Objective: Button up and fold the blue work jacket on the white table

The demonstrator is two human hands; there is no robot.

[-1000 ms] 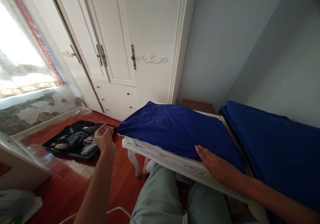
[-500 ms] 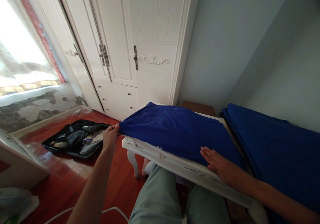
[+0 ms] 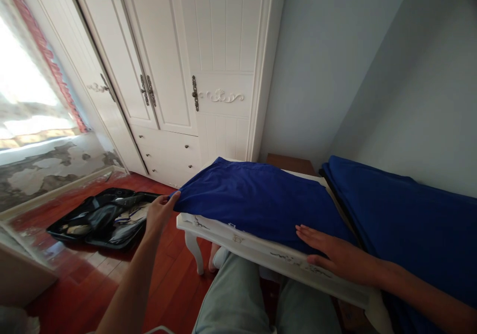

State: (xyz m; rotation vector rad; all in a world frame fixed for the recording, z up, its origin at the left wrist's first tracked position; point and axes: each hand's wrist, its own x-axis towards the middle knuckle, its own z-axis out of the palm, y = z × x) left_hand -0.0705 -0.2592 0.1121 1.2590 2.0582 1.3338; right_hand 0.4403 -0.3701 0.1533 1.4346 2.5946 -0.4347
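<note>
A dark blue cloth (image 3: 246, 195), perhaps a garment, lies spread with light wrinkles over a white table (image 3: 257, 252) with carved trim and a curved leg. At its left end, my left hand (image 3: 162, 212) pinches a corner past the table's edge and holds it out. My right hand (image 3: 322, 247) rests flat on the cloth near the front edge, fingers extended, thumb apart. Which kind of garment it is, if any, I cannot make out. To the right of the table, more blue fabric (image 3: 406, 214) covers a raised surface close to my right forearm.
An open black suitcase (image 3: 100, 219) with clothes and bags lies on the red wooden floor (image 3: 164, 279) at left. A white wardrobe (image 3: 164, 75) stands behind the table. A brown box-like piece (image 3: 290, 164) sits by the wall. My legs are under the table.
The view has shifted slightly, so the table and suitcase appear a little further left and lower. My left hand still grips the corner; my right thumb is now spread wider from the fingers.
</note>
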